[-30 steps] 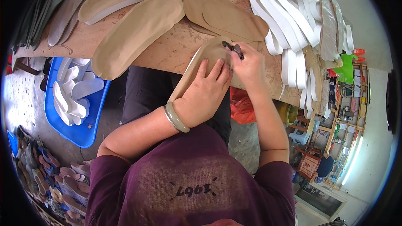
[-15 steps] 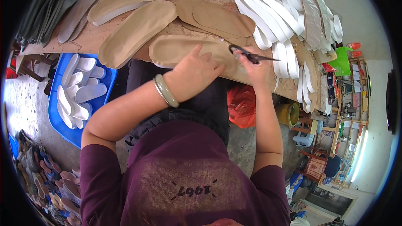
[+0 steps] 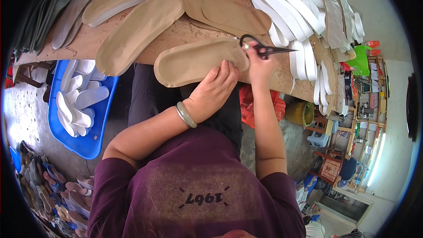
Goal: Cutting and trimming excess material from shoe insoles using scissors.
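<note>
A beige, foot-shaped insole (image 3: 194,59) lies at the near edge of the table, its rounded left end partly overhanging. My left hand (image 3: 211,90), with a pale bangle at the wrist, grips its near edge toward the right end. The fingers rest on the top surface; where the thumb sits is hidden. Black-handled scissors (image 3: 269,51) are in my right hand (image 3: 261,68), beside the insole's right end. Their blades are together and point right, away from the insole. One looped handle stands out above the fingers.
Two more padded beige insoles (image 3: 141,33) and flat brown pieces (image 3: 224,11) lie beyond. White foam soles (image 3: 286,13) stand in rows at right, dark green pieces (image 3: 44,15) far left. Below the table are a blue bin (image 3: 99,143) of white soles, a red bag (image 3: 275,105) and a yellow bucket (image 3: 299,113).
My left hand has come down off the middle of the insole to its near edge. The insole's near side has shifted toward me. The scissors stay in my right hand.
</note>
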`<action>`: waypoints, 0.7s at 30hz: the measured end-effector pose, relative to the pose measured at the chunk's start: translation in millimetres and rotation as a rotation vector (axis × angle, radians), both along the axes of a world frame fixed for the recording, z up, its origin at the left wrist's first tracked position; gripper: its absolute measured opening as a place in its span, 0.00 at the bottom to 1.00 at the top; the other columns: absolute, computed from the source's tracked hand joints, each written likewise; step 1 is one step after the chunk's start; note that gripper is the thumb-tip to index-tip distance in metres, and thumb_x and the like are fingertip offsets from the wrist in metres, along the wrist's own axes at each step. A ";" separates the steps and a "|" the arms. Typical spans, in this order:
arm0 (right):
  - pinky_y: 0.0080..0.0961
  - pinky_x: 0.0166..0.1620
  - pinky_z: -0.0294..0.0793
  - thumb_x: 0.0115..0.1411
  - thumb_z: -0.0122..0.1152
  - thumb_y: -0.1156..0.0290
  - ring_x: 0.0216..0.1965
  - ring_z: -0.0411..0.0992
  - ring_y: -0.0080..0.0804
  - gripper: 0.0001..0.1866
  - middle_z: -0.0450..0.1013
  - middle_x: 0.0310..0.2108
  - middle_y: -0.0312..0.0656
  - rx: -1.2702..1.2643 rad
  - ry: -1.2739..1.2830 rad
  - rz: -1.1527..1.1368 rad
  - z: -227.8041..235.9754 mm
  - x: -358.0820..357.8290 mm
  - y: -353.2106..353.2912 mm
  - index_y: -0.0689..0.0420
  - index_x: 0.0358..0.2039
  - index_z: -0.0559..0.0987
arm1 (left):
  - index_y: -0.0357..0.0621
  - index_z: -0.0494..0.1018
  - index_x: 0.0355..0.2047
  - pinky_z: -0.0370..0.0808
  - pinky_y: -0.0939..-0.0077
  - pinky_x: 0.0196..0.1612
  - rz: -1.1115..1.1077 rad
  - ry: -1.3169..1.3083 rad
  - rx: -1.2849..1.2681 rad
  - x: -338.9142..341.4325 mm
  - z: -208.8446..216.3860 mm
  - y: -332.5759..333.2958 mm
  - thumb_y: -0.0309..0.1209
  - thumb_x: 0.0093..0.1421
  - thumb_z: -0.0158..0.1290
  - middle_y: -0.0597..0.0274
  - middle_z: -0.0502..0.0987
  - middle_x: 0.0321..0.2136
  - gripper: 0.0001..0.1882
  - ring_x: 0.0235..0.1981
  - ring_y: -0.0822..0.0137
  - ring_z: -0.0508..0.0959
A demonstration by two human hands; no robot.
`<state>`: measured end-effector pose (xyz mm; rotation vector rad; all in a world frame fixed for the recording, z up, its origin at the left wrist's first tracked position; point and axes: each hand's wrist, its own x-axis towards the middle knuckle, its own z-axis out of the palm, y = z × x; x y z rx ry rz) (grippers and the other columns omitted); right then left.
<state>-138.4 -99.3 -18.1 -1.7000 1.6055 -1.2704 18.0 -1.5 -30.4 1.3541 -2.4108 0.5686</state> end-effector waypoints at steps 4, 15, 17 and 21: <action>0.25 0.43 0.77 0.60 0.64 0.78 0.36 0.79 0.29 0.05 0.80 0.34 0.42 0.186 -0.572 0.041 12.8 -19.4 -11.5 0.63 0.37 0.80 | 0.37 0.68 0.56 0.63 0.68 0.59 0.007 0.009 -0.005 -0.3 -0.9 -2.4 0.38 0.57 0.49 0.55 0.70 0.54 0.28 0.59 0.59 0.68; 0.31 0.34 0.78 0.42 0.62 0.85 0.33 0.77 0.40 0.14 0.77 0.32 0.41 -0.223 0.644 0.836 56.0 0.3 -19.3 0.59 0.32 0.80 | 0.37 0.73 0.51 0.63 0.66 0.58 -0.072 0.068 -0.065 3.2 -8.6 -5.8 0.38 0.58 0.45 0.54 0.71 0.50 0.24 0.56 0.54 0.69; 0.30 0.37 0.78 0.42 0.60 0.87 0.35 0.78 0.44 0.15 0.77 0.34 0.46 -0.319 0.645 0.708 47.2 9.7 -11.0 0.63 0.34 0.79 | 0.37 0.73 0.50 0.63 0.66 0.57 -0.083 0.093 -0.078 2.8 -9.4 -5.6 0.38 0.57 0.45 0.54 0.71 0.49 0.24 0.56 0.55 0.69; 0.25 0.32 0.77 0.52 0.64 0.82 0.30 0.79 0.32 0.08 0.78 0.29 0.41 -0.206 0.331 0.279 12.9 8.7 -4.7 0.59 0.33 0.80 | 0.37 0.73 0.49 0.63 0.67 0.57 -0.032 0.021 -0.098 -1.1 -2.3 -8.2 0.38 0.57 0.45 0.54 0.71 0.49 0.23 0.55 0.56 0.69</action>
